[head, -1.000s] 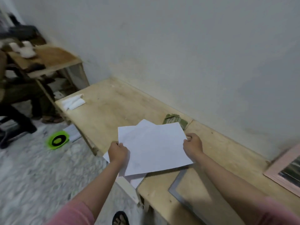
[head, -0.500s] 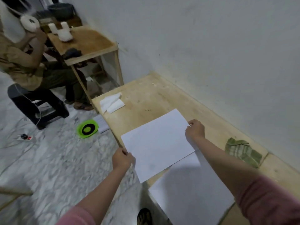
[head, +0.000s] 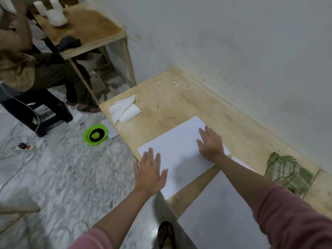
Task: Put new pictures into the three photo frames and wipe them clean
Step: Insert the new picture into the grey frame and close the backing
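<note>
Head view, sheet: white rectangular paper sheet [head: 181,150] lying flat on the pale plywood bench [head: 179,97], near its front edge, one corner reaching slightly past that edge.
Left hand [head: 150,172]: open, fingers spread, palm down over the sheet's near corner; grips nothing.
Right hand [head: 211,143]: open and flat, pressing the sheet's far end; grips nothing.
Surroundings: second white sheet [head: 221,209] nearer the camera, partly under the right forearm; crumpled green checked cloth [head: 287,171] by the wall; folded white tissues [head: 124,109] at the bench's left corner; green round lid [head: 95,134] on the marble floor.
Hidden: the photo frames are out of sight; seated person at upper left, cropped.
</note>
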